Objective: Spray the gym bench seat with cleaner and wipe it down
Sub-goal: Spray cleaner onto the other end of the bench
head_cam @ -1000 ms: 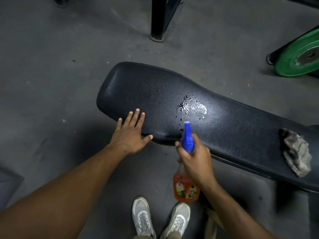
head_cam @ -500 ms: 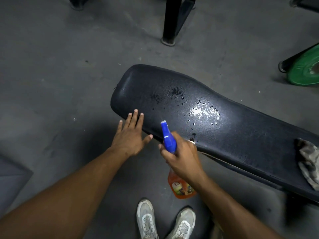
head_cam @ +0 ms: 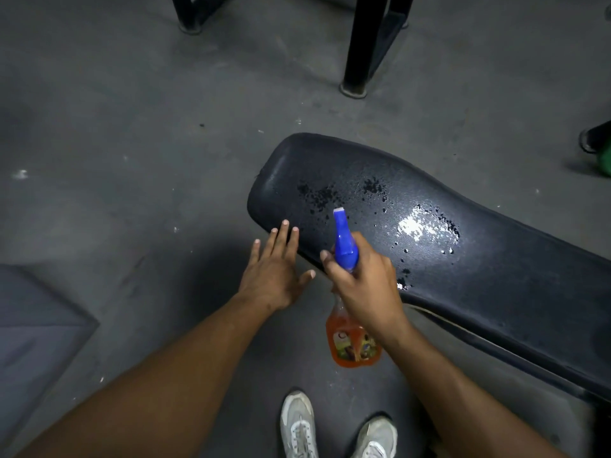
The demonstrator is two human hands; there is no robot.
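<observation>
The black padded bench seat (head_cam: pixel 479 259) runs from frame centre toward 4 o'clock, its rounded end nearest centre. This surface carries three wet areas: dark droplet clusters near the rounded end (head_cam: pixel 317 195), a second cluster beside it toward 3 o'clock (head_cam: pixel 373 186), and a bright, glistening wet patch (head_cam: pixel 420 226) further along toward 3 o'clock, with scattered drops trailing to the near edge.

The spray bottle (head_cam: pixel 350 342) is held at the seat's near edge, just toward 6 o'clock of centre. Its blue trigger head (head_cam: pixel 344 242) points toward 12 o'clock over the rounded end; its clear body holds orange liquid and bears a label, which hangs below the hand in front of the floor.

The right hand (head_cam: pixel 367 289) grips the bottle at its neck, fingers (head_cam: pixel 329 259) wrapped closed around the trigger area. The left hand (head_cam: pixel 274 272) lies flat just toward 9 o'clock of the right hand, fingers spread wide and holding nothing; its fingertips (head_cam: pixel 284 226) overlap the seat's near edge, though actual contact cannot be confirmed.

Two pale trainers (head_cam: pixel 337 431) stand at 6 o'clock on the grey concrete floor (head_cam: pixel 132 143). A black metal frame post (head_cam: pixel 360 44) stands at 12 o'clock. A grey mat corner (head_cam: pixel 33 325) sits at 8 o'clock. A green object (head_cam: pixel 605 163), mostly cut off, shows at the 3 o'clock edge.
</observation>
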